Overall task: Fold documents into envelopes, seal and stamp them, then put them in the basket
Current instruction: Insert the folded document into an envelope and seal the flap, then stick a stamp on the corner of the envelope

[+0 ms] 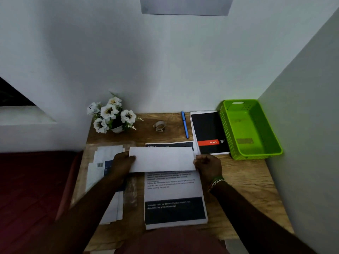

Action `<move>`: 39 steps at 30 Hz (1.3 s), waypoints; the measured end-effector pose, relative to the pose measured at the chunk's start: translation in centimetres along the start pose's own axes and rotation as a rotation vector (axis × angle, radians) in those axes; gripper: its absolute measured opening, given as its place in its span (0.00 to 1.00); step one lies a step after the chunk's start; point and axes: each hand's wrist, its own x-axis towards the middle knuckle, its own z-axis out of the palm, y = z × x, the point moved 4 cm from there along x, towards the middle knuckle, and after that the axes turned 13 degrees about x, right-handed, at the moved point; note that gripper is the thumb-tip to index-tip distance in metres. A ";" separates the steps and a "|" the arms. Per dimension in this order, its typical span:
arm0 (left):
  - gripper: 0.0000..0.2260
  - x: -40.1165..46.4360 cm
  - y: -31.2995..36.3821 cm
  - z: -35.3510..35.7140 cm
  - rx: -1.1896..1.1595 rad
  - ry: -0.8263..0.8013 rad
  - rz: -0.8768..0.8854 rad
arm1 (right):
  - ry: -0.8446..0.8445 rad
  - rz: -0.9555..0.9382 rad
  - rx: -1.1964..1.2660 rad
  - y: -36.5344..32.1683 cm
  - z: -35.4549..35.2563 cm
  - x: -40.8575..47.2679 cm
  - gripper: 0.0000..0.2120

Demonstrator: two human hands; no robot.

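Observation:
A white folded sheet or envelope (pixel 162 159) is held level above the desk; which of the two it is I cannot tell. My left hand (pixel 122 165) grips its left end and my right hand (pixel 209 166) pinches its right end. Under it lies a stack of printed documents (pixel 174 202) with dark blue bands. A pile of envelopes in a clear wrapper (pixel 102 167) lies to the left, partly hidden by my left forearm. The green plastic basket (pixel 271 142) stands at the desk's far right and holds nothing.
A black notepad with a red label (pixel 209 131) lies beside the basket, a blue pen (pixel 185 124) left of it. A small tape dispenser (pixel 159 126) and a pot of white flowers (pixel 111 116) stand at the back. Walls close in behind and right.

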 end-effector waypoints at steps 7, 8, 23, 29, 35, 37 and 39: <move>0.21 0.6 -1.1 0.7 0.501 0.259 0.284 | -0.084 -0.316 -0.469 -1.2 1.0 -0.6 0.08; 0.24 0.8 -1.6 0.9 0.570 0.275 0.301 | -0.110 -0.349 -0.533 -1.0 1.2 -0.6 0.09; 0.22 3.0 5.3 4.5 0.696 0.368 0.750 | -0.205 -0.519 -0.500 -7.0 7.7 2.5 0.03; 0.30 8.1 9.9 6.7 0.523 0.306 0.568 | -0.227 -0.354 -0.429 -10.0 12.6 7.2 0.08; 0.27 11.0 9.5 8.6 0.600 0.366 0.438 | -0.294 -0.222 -0.435 -9.3 14.6 10.3 0.16; 0.21 11.4 9.4 8.8 0.561 0.361 0.455 | -0.313 -0.231 -0.468 -9.0 14.8 10.7 0.14; 0.18 11.4 9.3 8.8 0.498 0.340 0.484 | -0.332 -0.234 -0.470 -8.5 15.0 11.0 0.13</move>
